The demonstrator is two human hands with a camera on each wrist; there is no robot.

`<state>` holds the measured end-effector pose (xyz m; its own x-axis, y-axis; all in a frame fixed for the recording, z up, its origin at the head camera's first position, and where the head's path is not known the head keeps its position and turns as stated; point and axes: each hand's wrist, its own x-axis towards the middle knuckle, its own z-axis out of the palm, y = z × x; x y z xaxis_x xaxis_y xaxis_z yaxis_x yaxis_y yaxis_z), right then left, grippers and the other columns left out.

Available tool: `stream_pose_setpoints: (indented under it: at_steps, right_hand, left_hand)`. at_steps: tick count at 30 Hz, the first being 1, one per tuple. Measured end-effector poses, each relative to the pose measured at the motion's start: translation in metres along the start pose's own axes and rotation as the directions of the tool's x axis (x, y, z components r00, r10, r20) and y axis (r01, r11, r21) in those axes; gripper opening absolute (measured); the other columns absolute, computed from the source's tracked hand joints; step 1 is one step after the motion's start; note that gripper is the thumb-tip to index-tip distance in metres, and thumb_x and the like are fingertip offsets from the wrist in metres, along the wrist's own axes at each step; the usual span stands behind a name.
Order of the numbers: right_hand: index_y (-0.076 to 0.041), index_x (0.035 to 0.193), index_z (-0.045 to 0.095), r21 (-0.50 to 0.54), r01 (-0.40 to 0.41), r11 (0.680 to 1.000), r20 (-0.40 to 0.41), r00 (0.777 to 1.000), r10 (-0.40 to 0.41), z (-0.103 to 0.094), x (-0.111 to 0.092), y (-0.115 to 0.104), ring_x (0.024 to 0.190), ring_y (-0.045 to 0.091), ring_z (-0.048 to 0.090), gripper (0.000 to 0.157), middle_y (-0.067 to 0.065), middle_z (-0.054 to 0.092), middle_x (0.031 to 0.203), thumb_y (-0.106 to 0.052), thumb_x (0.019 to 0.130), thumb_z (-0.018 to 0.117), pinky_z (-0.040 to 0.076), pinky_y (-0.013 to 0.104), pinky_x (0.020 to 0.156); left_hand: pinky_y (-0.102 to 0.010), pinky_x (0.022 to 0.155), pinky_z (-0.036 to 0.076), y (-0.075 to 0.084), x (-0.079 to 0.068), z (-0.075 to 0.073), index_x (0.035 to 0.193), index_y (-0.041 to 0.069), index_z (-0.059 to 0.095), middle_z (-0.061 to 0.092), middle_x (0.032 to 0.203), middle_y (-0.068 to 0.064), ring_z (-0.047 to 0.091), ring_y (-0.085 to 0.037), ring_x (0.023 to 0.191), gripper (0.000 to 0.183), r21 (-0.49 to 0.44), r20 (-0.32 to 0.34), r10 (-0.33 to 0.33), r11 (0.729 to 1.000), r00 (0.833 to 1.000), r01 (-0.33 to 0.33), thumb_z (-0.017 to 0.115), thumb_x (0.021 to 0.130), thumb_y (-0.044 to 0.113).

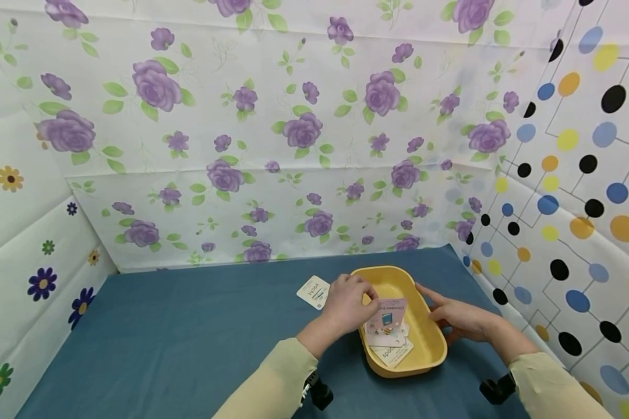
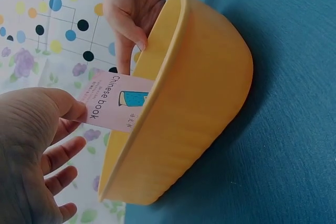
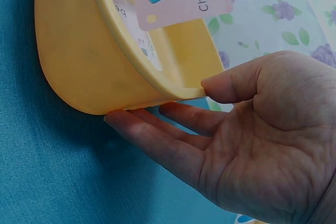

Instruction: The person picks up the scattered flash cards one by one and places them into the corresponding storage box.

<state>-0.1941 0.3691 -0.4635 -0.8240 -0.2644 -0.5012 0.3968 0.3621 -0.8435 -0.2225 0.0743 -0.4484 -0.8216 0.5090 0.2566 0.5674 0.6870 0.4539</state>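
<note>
My left hand (image 1: 350,302) pinches a pink flash card (image 2: 118,100) marked "Chinese book", held over the yellow plastic basin (image 1: 424,343). The card's lower part dips inside the rim in the left wrist view. With the thumb at the rim and fingers under the outer side, my right hand (image 3: 262,135) holds the basin's right wall. Several more cards (image 1: 393,353) lie in the basin, partly overlapping; the pink card hides some of them.
A white card (image 1: 313,292) reading "yacht" lies on the blue tabletop (image 1: 188,337), left of the basin. Flowered cloth (image 1: 272,134) hangs behind the table, and a dotted sheet (image 1: 582,174) stands along the right side.
</note>
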Motion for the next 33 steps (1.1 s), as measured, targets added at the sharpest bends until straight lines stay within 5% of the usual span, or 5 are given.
stream_pose_setpoints:
  at_steps: [16,26,33]
  right_hand:
    - [-0.033,0.166,0.002,0.005,-0.007,1.0,-0.014,1.0,0.007,-0.0002,0.0017,0.0001,0.112,0.038,0.064,0.084,0.032,0.032,0.156,-0.01,0.102,0.051,0.058,0.057,0.077]
    - [-0.032,0.166,0.001,0.0,0.0,1.0,0.012,1.0,0.0,-0.001,0.0016,0.0003,0.115,0.038,0.063,0.085,0.034,0.028,0.157,-0.011,0.102,0.053,0.058,0.056,0.08]
    - [-0.033,0.166,0.004,0.004,-0.014,1.0,-0.02,1.0,0.014,0.0007,0.0004,-0.0009,0.114,0.038,0.063,0.084,0.032,0.031,0.157,-0.01,0.102,0.053,0.058,0.056,0.079]
  left_hand:
    - [-0.048,0.106,0.041,-0.0043,0.0028,0.0026,0.09,0.028,0.075,0.064,0.118,0.004,0.051,-0.027,0.123,0.016,0.046,0.0,-0.036,0.998,0.999,0.036,0.065,0.1,0.035]
    - [-0.05,0.109,0.038,-0.0078,0.004,0.0031,0.128,0.026,0.071,0.06,0.136,0.0,0.047,-0.029,0.13,0.03,0.062,0.007,-0.045,0.997,0.999,0.044,0.063,0.102,0.035]
    - [-0.05,0.109,0.037,-0.0104,0.004,0.0022,0.139,0.025,0.065,0.058,0.139,-0.001,0.046,-0.028,0.131,0.04,0.049,-0.008,-0.043,0.998,0.999,0.043,0.063,0.101,0.037]
